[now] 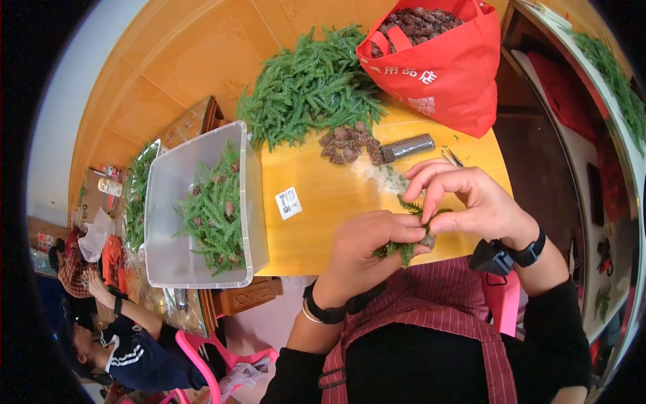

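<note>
At lower centre, both hands pinch one green sprig (406, 248). Left hand (363, 249) grips its lower end; right hand (471, 202) its upper tip, the sprig tilted between them.

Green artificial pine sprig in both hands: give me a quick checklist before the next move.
1. Green artificial pine sprig held by left hand: ok.
2. Right hand pinching the sprig's upper end: ok.
3. Small pine cone seated on sprig: cannot tell.
4. Clear plastic bin of finished sprigs beside the yellow tabletop: ok.
5. Loose brown pine cones on tabletop: ok.
6. Heap of green sprigs present: ok.
</note>
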A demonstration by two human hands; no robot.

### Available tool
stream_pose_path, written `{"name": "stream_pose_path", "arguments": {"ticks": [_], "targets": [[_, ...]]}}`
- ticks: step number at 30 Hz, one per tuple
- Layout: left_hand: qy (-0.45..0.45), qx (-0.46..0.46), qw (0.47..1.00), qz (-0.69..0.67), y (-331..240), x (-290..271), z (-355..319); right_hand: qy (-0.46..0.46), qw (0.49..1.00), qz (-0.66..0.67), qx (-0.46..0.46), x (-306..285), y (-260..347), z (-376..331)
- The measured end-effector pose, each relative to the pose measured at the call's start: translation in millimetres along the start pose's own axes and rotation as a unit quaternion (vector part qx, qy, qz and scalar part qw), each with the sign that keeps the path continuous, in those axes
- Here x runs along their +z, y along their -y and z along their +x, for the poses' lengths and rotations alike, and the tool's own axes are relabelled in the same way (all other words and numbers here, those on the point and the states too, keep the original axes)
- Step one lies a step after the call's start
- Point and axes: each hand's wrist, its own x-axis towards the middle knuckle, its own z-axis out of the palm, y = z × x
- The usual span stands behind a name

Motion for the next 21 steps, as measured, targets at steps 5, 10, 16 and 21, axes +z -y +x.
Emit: {"name": "stream_pose_path", "arguments": {"ticks": [5, 10, 16, 21], "targets": [[-0.021, 0.041, 0.993, 0.109, -6, 1, 3, -0.035, 0.999, -0.002, 0.011, 6, 2, -2], [-0.063, 0.099, 0.971, 0.208, -7, 5, 4, -0.134, 0.976, -0.16, -0.065, 16, 9, -5], [-0.078, 0.107, 0.941, 0.312, -10, 11, 10, -0.251, 0.911, -0.314, -0.095, 30, 5, -13], [-0.096, -0.007, 0.987, 0.126, 7, 8, 5, -0.225, 0.97, -0.073, -0.048, 10, -2, -23]]}}
